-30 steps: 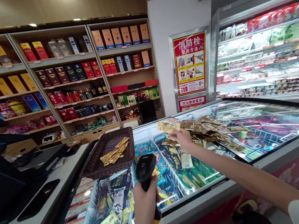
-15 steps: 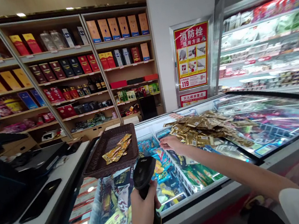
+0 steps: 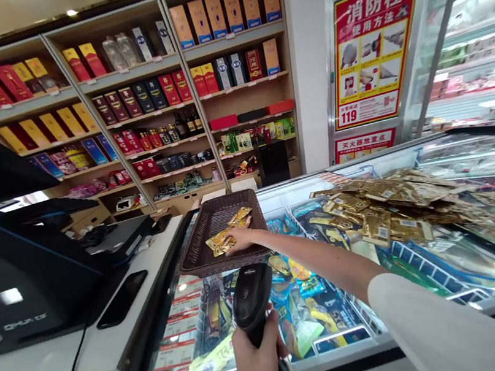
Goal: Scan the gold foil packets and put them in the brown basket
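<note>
The hands are apart. The left hand (image 3: 257,357) is clamped around a black barcode scanner (image 3: 250,297), which sits just below the right hand (image 3: 242,240) at 6 o'clock. The right hand's open fingers (image 3: 232,237) rest on gold sachets (image 3: 222,239) in a brown woven basket (image 3: 202,255). A heap of gold sachets (image 3: 394,204) lies on the chest freezer (image 3: 330,366) at 3 o'clock. The white checkout counter (image 3: 70,367) runs along the freezer's edge at 8 o'clock, holding a black till (image 3: 13,270) and a phone (image 3: 122,298).
</note>
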### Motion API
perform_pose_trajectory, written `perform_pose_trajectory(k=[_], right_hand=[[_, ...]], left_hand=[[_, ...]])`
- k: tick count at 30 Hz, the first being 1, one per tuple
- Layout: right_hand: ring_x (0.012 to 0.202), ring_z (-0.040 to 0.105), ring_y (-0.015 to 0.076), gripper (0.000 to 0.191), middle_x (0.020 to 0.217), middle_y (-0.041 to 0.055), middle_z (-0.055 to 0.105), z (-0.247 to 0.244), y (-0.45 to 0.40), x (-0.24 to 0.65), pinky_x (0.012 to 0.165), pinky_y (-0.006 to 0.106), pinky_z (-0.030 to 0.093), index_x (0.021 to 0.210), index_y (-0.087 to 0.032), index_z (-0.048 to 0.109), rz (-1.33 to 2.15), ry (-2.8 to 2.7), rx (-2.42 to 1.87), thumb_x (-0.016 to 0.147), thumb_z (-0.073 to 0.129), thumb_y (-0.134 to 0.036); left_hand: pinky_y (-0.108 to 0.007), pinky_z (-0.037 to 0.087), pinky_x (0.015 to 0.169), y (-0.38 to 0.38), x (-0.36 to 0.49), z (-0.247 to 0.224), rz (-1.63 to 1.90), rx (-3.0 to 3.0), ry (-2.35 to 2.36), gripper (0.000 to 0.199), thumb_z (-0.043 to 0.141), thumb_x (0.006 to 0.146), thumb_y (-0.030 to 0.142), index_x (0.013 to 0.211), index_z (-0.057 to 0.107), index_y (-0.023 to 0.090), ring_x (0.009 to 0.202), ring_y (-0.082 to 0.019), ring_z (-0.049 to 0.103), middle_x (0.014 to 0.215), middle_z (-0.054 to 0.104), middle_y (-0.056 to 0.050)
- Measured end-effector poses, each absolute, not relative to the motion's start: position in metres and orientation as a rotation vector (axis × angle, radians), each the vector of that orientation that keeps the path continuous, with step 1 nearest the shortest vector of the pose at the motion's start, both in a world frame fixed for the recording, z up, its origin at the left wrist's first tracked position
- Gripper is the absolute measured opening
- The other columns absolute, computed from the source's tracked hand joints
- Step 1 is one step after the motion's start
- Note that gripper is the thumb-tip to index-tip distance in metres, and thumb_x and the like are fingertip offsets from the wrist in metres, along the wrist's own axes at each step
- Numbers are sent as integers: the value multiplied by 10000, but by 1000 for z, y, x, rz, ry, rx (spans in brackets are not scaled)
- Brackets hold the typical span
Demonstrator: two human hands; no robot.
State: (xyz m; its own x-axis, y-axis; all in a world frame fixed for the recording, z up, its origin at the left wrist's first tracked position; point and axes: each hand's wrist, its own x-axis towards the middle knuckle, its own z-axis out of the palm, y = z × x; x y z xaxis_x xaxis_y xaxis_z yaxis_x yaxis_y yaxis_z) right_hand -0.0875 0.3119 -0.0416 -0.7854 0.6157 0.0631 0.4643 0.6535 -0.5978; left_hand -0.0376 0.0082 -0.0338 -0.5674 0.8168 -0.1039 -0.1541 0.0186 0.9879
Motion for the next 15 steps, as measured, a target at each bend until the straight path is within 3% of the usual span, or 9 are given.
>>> perform_pose_trajectory(k=[7, 15], right_hand=[[1112, 689, 266, 300, 1278, 94, 691, -51, 316, -93, 961, 479, 580, 1232, -172, 687, 607, -2777, -796, 1008, 681, -371], [1159, 669, 264, 283, 1323, 106, 670, -22, 316, -32, 995, 496, 563, 1251, -182, 678, 691, -2267, -788, 1024, 658, -348]], left_hand=[[-259, 414, 511, 7, -46, -46, 1606, 721, 1617, 409, 788, 719, 539, 782, 659, 156, 461, -139, 515, 509, 557, 9], [-266, 412, 487, 0, -34, -29, 1660, 762, 1603, 376, 798, 699, 501, 758, 660, 156, 444, -133, 479, 488, 499, 34]])
